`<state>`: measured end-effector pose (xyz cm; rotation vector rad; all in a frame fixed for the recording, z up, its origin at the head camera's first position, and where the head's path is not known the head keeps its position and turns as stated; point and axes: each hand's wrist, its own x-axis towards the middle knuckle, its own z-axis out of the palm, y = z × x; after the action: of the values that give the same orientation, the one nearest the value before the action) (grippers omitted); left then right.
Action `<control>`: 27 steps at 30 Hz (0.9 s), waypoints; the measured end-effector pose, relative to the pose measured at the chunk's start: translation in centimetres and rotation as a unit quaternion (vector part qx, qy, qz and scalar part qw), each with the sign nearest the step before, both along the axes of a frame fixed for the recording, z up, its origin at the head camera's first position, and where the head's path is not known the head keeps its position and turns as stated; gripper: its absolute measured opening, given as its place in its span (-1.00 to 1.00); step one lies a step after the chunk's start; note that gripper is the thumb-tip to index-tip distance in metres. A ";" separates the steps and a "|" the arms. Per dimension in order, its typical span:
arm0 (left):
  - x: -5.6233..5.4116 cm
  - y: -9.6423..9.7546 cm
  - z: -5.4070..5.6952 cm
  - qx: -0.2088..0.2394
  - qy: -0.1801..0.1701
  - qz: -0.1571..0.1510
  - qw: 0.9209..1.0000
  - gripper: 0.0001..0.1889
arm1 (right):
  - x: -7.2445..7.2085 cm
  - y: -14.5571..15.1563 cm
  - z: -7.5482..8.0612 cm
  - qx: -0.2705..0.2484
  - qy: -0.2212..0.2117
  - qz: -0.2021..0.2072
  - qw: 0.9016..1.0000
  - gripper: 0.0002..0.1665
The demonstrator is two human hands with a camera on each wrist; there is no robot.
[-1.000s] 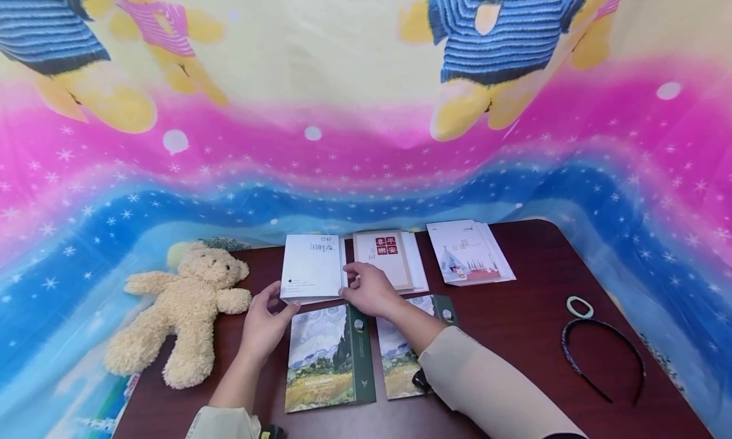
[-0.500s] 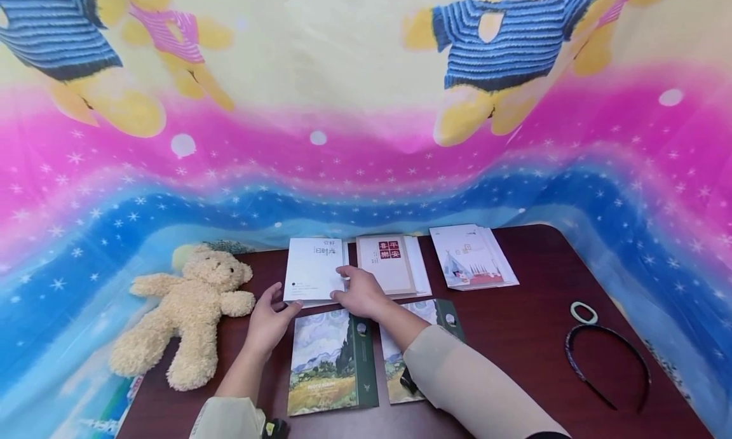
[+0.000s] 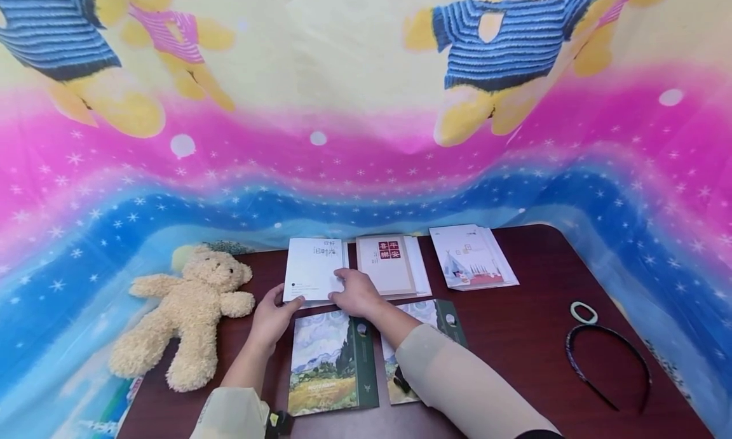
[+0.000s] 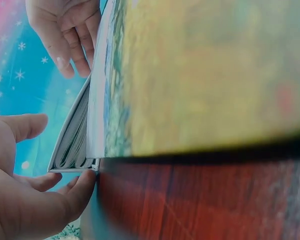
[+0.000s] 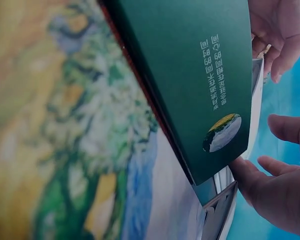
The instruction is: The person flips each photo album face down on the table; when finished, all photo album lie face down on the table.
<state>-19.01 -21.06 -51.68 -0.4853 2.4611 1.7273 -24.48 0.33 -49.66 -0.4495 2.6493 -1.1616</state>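
Note:
A white album with dark lettering lies at the back left of the table. My left hand is at its near left corner. In the left wrist view, the left fingers touch the album's side and the thumb is raised apart from the cover. My right hand is at its right edge. In the right wrist view, the right fingers are at the edge and the thumb stands away. In front lies a painted landscape album with a green strip. A second such album is partly hidden by the right arm.
A beige album with red squares lies right of the white one. An illustrated white album lies farther right. A teddy bear is at left. A hair ring and a headband lie at right on the dark table.
The view has shifted slightly. The right hand has moved a little left along the white album's edge, and the left thumb has come nearer the album's corner.

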 end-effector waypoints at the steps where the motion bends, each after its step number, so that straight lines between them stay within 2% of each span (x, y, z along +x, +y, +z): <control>1: -0.1 0.0 -0.1 0.000 0.000 0.001 1.000 -0.12 | 0.0 0.0 -0.1 0.003 -0.001 0.001 1.000 -0.31; 7: -0.3 0.2 -0.2 0.007 0.000 0.006 1.000 -0.14 | -0.1 0.0 -0.1 0.014 -0.008 0.003 1.000 -0.32; 18: -0.1 0.2 0.4 0.046 0.013 0.019 0.999 -0.18 | -0.2 0.0 -0.1 0.010 -0.021 0.004 1.000 -0.34; 22: -0.1 0.3 0.5 0.063 0.026 0.033 0.997 -0.18 | -0.3 -0.1 0.0 0.008 -0.020 0.007 1.000 -0.34; 27: -0.1 0.2 0.5 0.062 0.025 0.050 0.997 -0.18 | -0.3 -0.1 0.1 -0.006 -0.034 0.009 0.999 -0.34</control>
<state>-19.12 -20.81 -51.16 -0.5681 2.3810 1.9385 -24.79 0.24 -49.59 -0.4284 2.5772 -1.1667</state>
